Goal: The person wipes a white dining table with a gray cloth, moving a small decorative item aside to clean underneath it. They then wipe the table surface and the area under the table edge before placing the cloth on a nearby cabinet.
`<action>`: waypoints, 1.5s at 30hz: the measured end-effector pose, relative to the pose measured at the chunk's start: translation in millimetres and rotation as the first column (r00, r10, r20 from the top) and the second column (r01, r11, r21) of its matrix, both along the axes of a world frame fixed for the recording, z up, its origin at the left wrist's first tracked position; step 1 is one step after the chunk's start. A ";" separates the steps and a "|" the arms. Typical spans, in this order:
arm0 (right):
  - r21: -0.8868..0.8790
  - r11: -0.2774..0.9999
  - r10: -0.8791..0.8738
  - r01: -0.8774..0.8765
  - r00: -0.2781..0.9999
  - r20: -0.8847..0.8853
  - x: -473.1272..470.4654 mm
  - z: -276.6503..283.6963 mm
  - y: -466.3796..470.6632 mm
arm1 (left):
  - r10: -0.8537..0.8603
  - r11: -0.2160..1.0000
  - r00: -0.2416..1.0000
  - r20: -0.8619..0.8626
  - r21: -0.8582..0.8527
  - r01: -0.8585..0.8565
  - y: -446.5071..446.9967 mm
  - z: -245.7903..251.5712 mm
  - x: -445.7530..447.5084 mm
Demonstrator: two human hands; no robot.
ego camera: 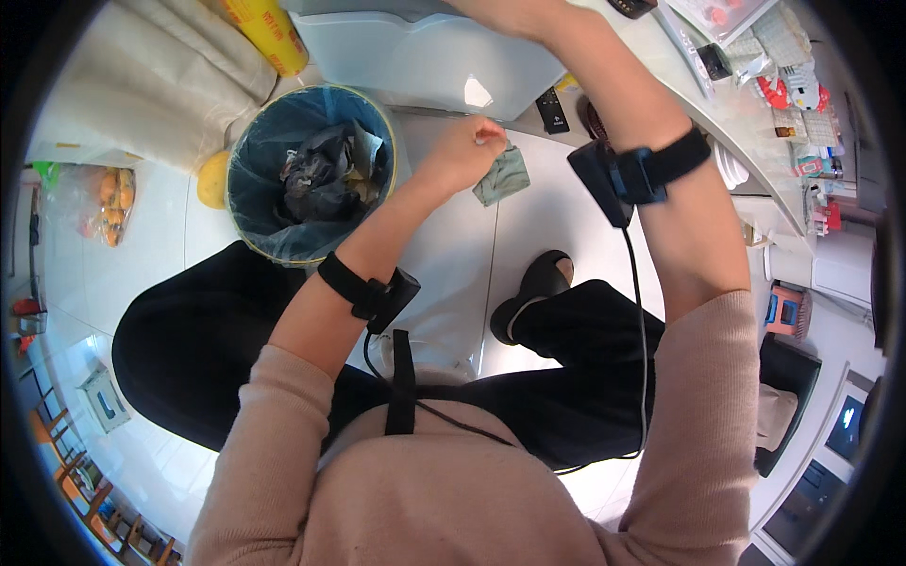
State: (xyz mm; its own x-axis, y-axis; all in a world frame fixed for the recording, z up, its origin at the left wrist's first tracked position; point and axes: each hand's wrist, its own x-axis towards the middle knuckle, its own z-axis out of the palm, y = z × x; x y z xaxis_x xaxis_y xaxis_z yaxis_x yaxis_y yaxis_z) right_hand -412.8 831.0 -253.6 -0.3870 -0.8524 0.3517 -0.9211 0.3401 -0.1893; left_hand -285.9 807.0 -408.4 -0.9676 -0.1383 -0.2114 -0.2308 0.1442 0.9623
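My left hand [467, 154] holds a folded grey-green cloth [506, 175] by its upper edge, fingers curled, just right of a round waste bin [391, 141]. The bin has a clear liner, with a crumpled black plastic bag [318, 170] and other refuse inside. My right hand [506, 15] reaches to the top edge of the picture, over a translucent pale plastic drawer or bin [432, 60]; its fingers are cut off by the frame, so what it touches is hidden. Both forearms wear black straps with small cabled devices.
A black remote control [552, 111] lies on a low shelf. The counter [679, 71] at the right bears packets and small items. A yellow roll [272, 35] stands beside a beige curtain [134, 78]. A yellow fruit [212, 180] and a bag of orange fruit [113, 205] are on the floor at left.
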 end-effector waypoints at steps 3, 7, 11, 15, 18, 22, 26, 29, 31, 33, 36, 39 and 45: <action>-0.282 0.958 0.049 -0.052 0.999 -0.017 19.3 -28.0 35.8 | -0.054 0.999 0.997 -0.061 -0.007 0.054 7.9 -41.1 -10.2; -0.398 0.898 0.225 -0.187 0.973 0.051 88.0 -110.7 128.8 | -0.003 0.999 0.999 -0.038 -0.034 0.001 -0.6 -72.0 -8.3; 0.458 0.854 -0.463 0.248 0.764 0.450 92.6 -232.3 176.8 | 0.102 0.994 0.990 0.096 0.034 -0.105 3.9 -84.7 8.1; 0.607 0.712 -0.641 0.352 0.679 0.358 93.5 -328.7 159.8 | 0.064 0.998 0.975 0.213 -0.023 -0.061 9.5 -94.0 24.1; 0.686 0.626 -0.708 0.371 0.638 0.302 113.3 -356.9 142.6 | 0.046 0.998 0.959 0.281 -0.063 -0.029 6.4 -107.1 33.2; 0.554 0.785 -0.548 0.276 0.728 0.413 154.0 -366.5 135.6 | 0.096 0.979 0.945 0.314 -0.202 -0.032 3.6 -141.7 41.1; 0.317 0.827 -0.562 0.463 0.696 0.447 158.7 -374.8 148.7 | 0.077 0.958 0.862 0.500 -0.276 0.074 7.4 -180.6 44.3; 0.128 0.593 -0.717 0.795 0.449 0.534 139.9 -377.2 173.3 | -0.001 0.835 0.912 0.410 -0.502 0.227 20.4 -194.2 55.4; 0.199 0.480 -0.747 0.855 0.279 0.603 126.9 -375.3 191.3 | -0.083 0.773 0.899 0.429 -0.541 0.330 33.3 -196.8 57.7; 0.250 0.481 -0.753 0.840 0.249 0.610 117.3 -374.1 199.9 | -0.162 0.709 0.868 0.470 -0.556 0.433 46.1 -196.6 54.2; 0.216 0.563 -0.690 0.798 0.310 0.654 113.3 -375.7 197.7 | -0.239 0.644 0.832 0.500 -0.560 0.522 60.1 -194.3 45.3; 0.193 0.575 -0.692 0.795 0.346 0.634 114.3 -382.9 185.9 | -0.226 0.654 0.822 0.522 -0.544 0.526 65.2 -191.9 40.5; 0.126 0.617 -0.675 0.777 0.441 0.591 116.4 -401.3 176.0 | -0.211 0.657 0.788 0.578 -0.513 0.552 63.8 -190.6 40.1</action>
State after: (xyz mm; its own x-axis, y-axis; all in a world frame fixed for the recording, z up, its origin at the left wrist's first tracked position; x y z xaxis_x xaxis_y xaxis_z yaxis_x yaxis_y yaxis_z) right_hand -296.4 1007.0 -654.9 -0.9909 -0.1226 -0.0558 -0.0567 0.7555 -0.6526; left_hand -245.8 870.8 -599.0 -0.7817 -0.0399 -0.6224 -0.3637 0.8398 0.4030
